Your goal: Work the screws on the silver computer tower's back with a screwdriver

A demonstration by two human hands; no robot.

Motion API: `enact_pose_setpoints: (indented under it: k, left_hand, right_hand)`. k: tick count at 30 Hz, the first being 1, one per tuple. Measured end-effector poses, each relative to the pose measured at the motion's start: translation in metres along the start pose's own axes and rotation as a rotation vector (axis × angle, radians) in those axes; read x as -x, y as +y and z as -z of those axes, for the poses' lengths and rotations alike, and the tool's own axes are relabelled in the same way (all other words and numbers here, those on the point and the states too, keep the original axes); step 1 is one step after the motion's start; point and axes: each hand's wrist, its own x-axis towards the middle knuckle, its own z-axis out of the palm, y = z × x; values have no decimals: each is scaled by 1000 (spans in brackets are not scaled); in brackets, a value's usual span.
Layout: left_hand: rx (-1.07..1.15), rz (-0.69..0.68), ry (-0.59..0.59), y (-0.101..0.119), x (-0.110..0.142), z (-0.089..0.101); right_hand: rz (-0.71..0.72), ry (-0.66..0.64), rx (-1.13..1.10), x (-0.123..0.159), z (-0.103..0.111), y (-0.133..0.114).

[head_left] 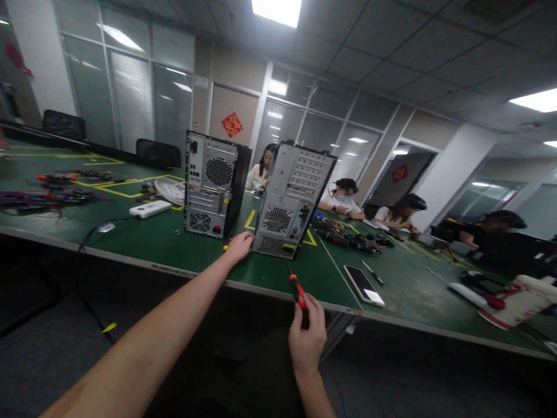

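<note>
My right hand (308, 331) grips a red and black screwdriver (297, 290). Its thin shaft points up and away, with the tip near the bottom edge of a grey computer tower (285, 200). That tower stands upright, its rear panel of slot covers, vents and ports facing me. At the tower's lower left edge is my left hand (240, 247), fingers curled against the case and fingertips partly hidden. Left of it stands a second computer tower (204, 188), also rear side toward me. A small yellow thing (225, 247) lies beside my left hand.
On the green table (143, 238) lie a white power strip (150, 209), a round white tray (169, 190), bundled cables (52, 194), a phone (364, 284) and a pen (372, 272). More cables (352, 238) lie right of the towers. Several people sit across the table.
</note>
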Motion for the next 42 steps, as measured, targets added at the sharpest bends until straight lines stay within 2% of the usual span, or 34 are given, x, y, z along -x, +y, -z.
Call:
enact_pose_setpoints:
  k: [6,13,20,29,33,37,42]
  left_hand:
    - [6,-4,-4,1,1,0]
    - [15,7,-11,-1,0,0]
    - [16,7,3,0,1,0]
    - [-6,10,14,7,5,2]
    - [-8,14,17,6,4,1]
    - [7,1,-1,4,3,1]
    - [25,2,-3,1,2,1]
  right_hand:
    - [-22,-17,-7,-1,1,-2]
    - [37,-36,10,3,-1,3]
    - [-59,-36,-31,1,1,0]
    - [25,-61,-4,3,-1,1]
    - [-6,-23,-20,1,1,-1]
    - [-60,-59,-47,1,2,-3]
    - [15,-42,-14,2,0,-1]
